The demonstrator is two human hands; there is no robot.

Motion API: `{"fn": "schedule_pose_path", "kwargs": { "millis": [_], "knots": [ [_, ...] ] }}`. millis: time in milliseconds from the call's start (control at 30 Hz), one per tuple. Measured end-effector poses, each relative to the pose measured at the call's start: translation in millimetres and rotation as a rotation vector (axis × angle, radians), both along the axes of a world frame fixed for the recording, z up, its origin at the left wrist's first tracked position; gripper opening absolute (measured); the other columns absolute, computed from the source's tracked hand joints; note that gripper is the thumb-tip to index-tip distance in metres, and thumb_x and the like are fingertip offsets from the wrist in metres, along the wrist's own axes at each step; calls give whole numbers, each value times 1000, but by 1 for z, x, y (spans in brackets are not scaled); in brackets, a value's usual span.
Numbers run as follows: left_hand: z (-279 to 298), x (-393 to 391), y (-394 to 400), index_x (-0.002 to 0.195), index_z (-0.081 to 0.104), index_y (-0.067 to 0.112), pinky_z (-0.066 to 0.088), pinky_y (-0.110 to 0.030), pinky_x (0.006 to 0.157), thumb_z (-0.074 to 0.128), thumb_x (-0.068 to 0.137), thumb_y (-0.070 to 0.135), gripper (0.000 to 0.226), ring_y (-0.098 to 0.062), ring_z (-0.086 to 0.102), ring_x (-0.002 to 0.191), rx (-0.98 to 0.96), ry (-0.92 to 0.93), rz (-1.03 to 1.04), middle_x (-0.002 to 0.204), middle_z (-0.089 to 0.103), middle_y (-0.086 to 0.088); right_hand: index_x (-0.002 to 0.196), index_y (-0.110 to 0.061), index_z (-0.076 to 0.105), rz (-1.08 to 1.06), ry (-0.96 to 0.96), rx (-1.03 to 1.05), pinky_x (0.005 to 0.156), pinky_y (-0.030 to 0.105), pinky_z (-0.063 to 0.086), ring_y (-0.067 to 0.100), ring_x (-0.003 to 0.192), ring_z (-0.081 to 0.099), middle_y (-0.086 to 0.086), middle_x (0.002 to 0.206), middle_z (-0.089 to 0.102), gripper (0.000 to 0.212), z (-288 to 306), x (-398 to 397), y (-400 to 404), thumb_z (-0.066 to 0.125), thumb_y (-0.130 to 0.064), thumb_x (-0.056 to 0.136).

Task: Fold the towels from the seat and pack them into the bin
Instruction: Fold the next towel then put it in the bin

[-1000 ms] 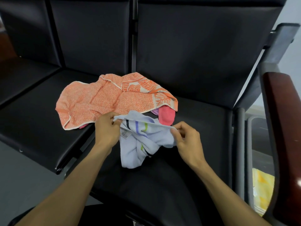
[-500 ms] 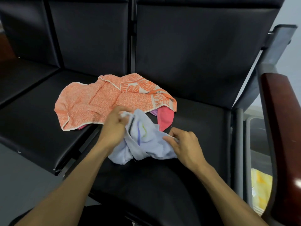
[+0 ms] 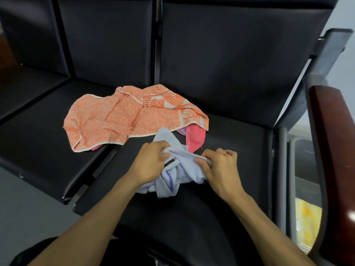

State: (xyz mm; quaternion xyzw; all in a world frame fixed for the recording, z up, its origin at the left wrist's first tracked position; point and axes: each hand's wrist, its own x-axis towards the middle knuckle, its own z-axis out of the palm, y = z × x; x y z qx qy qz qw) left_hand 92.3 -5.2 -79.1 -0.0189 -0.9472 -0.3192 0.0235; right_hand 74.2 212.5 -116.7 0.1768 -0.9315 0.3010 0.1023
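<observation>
A crumpled pale blue towel [image 3: 172, 177] with coloured stripes lies on the black seat [image 3: 230, 135] in front of me. My left hand [image 3: 151, 160] grips its left edge and my right hand [image 3: 219, 166] pinches its right edge, both with curled fingers. Behind them an orange patterned towel [image 3: 119, 121] lies spread across the gap between two seats. A pink towel [image 3: 195, 138] and a bit of purple cloth peek out from under its right end. The bin [image 3: 294, 169] stands on the floor to the right of the seat, with something yellow [image 3: 307, 219] inside.
A dark red wooden armrest [image 3: 334, 154] on a metal frame rises at the right, between me and the bin. Black seat backs stand close behind the towels. Grey floor shows at the lower left.
Both hands have shifted along the blue towel's edge and bunched it up; it has gone from hanging stretched between them to lying crumpled on the seat.
</observation>
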Motion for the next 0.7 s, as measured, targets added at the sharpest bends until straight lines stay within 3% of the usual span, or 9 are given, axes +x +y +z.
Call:
{"fn": "schedule_pose_path", "kwargs": {
  "millis": [100, 167, 267, 367, 500, 633, 700],
  "knots": [
    [0, -2, -9, 103, 60, 21, 33, -20, 53, 55, 95, 6, 18, -6, 49, 58, 69, 74, 137, 66, 56, 3, 79, -24, 60, -18, 34, 65, 96, 35, 23, 12, 77, 47, -9, 67, 53, 21, 5, -1, 1, 56, -32, 99],
    [4, -5, -19, 103, 63, 16, 36, -21, 56, 55, 97, 5, 14, -10, 55, 69, 106, 133, 256, 79, 63, -2, 80, -22, 59, -35, 36, 185, 103, 43, 19, 15, 84, 47, -7, 67, 52, 19, 6, 2, 7, 57, -27, 98],
    [13, 2, -36, 95, 63, 6, 39, -30, 57, 54, 96, 1, 10, -23, 58, 74, 145, 236, 391, 81, 65, -8, 74, -23, 61, -60, 116, 355, 89, 42, 19, 17, 80, 47, -7, 60, 47, 16, 8, 10, 16, 70, -20, 87],
    [16, 12, -57, 94, 61, 1, 39, -33, 64, 52, 95, -1, 9, -27, 56, 77, 236, 267, 593, 81, 63, -12, 60, -25, 51, -85, 82, 506, 68, 34, 10, 18, 70, 42, -8, 51, 41, 32, 14, 17, 27, 79, -18, 74],
    [33, 35, -77, 95, 63, 5, 45, -34, 69, 53, 96, 1, 11, -26, 59, 78, 288, 263, 706, 82, 64, -7, 54, -25, 53, -108, 91, 678, 67, 34, 12, 18, 72, 47, -9, 54, 54, 34, 33, 27, 31, 86, -18, 58],
    [51, 45, -86, 87, 62, 8, 42, -32, 62, 50, 95, 0, 15, -23, 57, 71, 286, 273, 697, 77, 64, -7, 84, -26, 64, -61, 148, 651, 74, 37, 21, 21, 92, 53, -7, 82, 63, 21, 68, 28, 29, 67, -6, 79],
    [60, 48, -91, 84, 60, 8, 38, -31, 57, 49, 93, -2, 17, -22, 54, 67, 279, 270, 700, 73, 61, -6, 86, -26, 63, -66, 196, 560, 76, 35, 25, 19, 89, 52, -7, 78, 62, 22, 82, 29, 35, 64, -5, 82]
  ]
}}
